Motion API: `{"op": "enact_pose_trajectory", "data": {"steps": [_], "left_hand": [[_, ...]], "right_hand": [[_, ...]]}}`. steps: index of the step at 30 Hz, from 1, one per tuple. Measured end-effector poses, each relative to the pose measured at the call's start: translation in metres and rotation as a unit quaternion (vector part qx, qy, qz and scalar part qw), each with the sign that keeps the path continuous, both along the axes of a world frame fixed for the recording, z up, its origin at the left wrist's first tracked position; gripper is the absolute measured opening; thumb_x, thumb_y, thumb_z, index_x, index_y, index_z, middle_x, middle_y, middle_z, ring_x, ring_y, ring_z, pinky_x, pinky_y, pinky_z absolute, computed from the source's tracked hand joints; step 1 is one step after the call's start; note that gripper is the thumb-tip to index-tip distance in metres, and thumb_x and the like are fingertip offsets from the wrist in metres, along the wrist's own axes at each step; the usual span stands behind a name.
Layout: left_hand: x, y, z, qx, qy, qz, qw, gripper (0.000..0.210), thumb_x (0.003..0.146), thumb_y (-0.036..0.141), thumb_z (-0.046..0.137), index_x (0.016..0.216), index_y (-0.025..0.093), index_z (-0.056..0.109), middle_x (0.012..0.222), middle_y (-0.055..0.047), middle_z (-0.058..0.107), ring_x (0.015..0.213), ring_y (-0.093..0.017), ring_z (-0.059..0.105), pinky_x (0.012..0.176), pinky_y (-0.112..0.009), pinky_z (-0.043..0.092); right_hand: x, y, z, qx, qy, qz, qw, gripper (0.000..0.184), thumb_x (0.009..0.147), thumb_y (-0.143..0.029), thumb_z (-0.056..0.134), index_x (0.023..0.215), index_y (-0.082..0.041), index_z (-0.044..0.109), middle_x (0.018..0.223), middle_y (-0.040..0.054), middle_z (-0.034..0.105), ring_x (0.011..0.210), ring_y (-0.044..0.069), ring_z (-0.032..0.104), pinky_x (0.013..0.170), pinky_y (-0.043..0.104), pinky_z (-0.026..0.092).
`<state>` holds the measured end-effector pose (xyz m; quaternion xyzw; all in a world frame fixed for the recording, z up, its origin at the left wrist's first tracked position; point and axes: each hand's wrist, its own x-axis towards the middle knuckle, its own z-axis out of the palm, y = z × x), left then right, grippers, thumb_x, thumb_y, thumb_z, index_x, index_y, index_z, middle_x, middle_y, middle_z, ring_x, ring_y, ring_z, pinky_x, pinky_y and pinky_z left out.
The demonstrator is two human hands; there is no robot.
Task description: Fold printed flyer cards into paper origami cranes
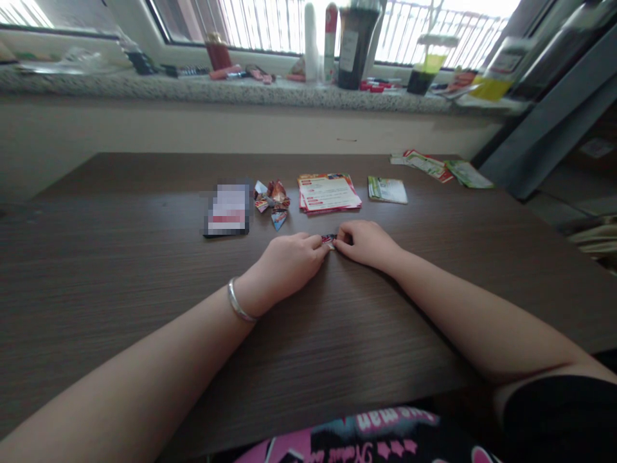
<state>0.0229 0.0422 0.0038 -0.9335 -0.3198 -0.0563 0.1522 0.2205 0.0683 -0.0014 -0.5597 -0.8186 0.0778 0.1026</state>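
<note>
A small strip of printed paper (328,239), dark with red and white, lies low over the table between my two hands; it looks folded, though most of it is covered by fingers. My left hand (295,258), with a silver bangle at the wrist, pinches its left end. At the right end, the thumb and forefinger of my right hand (367,242) are closed on it. Just beyond my left hand sit several folded paper pieces (278,197), pointed and colourful. A stack of printed paper sheets (330,193) lies past both hands.
The brown table (120,257) reaches to the wall. A blurred-out flat rectangular item (227,209) lies left, a smaller paper stack (388,190) right. Loose printed papers (427,165) lie at the far right. Behind, the stone windowsill (270,92) carries a dark cup (355,48) and other bottles.
</note>
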Motion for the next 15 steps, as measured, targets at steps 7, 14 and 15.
{"op": "enact_pose_trajectory", "data": {"steps": [7,14,15], "left_hand": [[0.0006,-0.0009,0.0013,-0.002,0.005,0.005,1.0,0.027,0.095,0.023,0.048,0.116,0.019,0.064,0.094,-0.007,0.066,0.082,-0.02,0.063,0.065,-0.03,0.046],[0.0014,0.0,0.0013,-0.007,0.008,0.008,1.0,0.028,0.094,0.02,0.047,0.116,0.02,0.064,0.094,-0.007,0.065,0.083,-0.021,0.063,0.067,-0.03,0.047],[0.0012,0.0,0.0006,-0.006,0.007,0.008,1.0,0.028,0.094,0.02,0.047,0.117,0.02,0.064,0.094,-0.007,0.064,0.083,-0.021,0.063,0.067,-0.031,0.047]], "right_hand": [[-0.0025,-0.0012,0.0013,-0.003,-0.018,-0.009,1.0,0.02,0.086,-0.036,0.055,0.076,-0.021,0.064,0.082,0.0047,0.071,0.076,0.019,0.061,0.064,0.028,0.035],[-0.0012,-0.0001,-0.001,-0.002,-0.007,-0.003,1.0,0.02,0.085,-0.035,0.054,0.073,-0.02,0.061,0.08,0.0044,0.07,0.072,0.018,0.058,0.06,0.027,0.033],[-0.0012,0.0,-0.0015,-0.003,-0.002,-0.004,1.0,0.02,0.085,-0.035,0.055,0.072,-0.02,0.06,0.079,0.0042,0.069,0.072,0.018,0.058,0.06,0.027,0.033]]}}
